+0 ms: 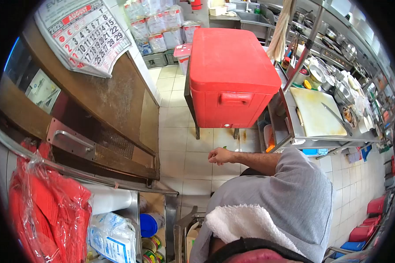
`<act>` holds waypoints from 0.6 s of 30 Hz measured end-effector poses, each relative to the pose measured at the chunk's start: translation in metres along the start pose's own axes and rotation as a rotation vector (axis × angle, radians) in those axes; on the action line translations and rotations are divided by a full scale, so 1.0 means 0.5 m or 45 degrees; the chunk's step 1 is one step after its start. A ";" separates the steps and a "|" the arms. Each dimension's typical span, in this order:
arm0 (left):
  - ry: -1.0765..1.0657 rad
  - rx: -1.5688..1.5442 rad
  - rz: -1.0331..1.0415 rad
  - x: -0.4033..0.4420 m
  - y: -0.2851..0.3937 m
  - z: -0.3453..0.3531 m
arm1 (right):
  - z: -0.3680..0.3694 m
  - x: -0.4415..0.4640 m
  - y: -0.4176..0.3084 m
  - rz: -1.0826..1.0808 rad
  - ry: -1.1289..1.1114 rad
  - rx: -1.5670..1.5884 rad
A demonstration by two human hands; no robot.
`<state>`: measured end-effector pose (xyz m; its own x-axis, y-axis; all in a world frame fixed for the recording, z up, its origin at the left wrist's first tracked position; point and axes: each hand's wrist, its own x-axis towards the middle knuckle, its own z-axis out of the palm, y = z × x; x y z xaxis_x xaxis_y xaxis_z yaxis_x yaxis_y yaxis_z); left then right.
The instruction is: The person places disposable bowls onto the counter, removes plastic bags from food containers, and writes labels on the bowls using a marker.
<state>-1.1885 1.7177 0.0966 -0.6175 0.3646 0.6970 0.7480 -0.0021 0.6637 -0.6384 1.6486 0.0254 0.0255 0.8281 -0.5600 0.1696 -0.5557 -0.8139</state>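
My right hand (221, 156) reaches out from a grey sleeve over the tiled floor, in front of the red cooler box (232, 59). Its fingers are loosely curled together, and nothing shows in them. A gap of floor lies between the hand and the cooler. The cooler's lid is down, its moulded handle (235, 99) faces me, and it rests on a dark-legged stand. My left hand is out of the picture. A white towel (252, 223) hangs over my shoulder.
At the right, a steel counter holds a cutting board (316, 111) with a knife (335, 117), bowls and pans. A brown door (96, 83) with a calendar (85, 35) stands left. Lower left, a shelf holds red plastic bags (50, 206) and cans (150, 245).
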 end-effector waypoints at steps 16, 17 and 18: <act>-0.395 -0.903 0.308 -0.343 0.604 0.176 | -0.285 -0.294 0.299 -0.203 0.608 0.434; -0.410 -0.963 0.318 -0.377 0.644 0.177 | -0.302 -0.326 0.332 -0.216 0.667 0.483; -0.422 -1.024 0.327 -0.408 0.692 0.177 | -0.319 -0.377 0.353 -0.163 0.690 0.521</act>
<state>-0.7824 1.7252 0.1600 -0.2603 0.5125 0.8183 0.3802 -0.7246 0.5748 -0.4561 1.4064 0.0119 0.5367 0.7504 -0.3858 -0.1784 -0.3460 -0.9211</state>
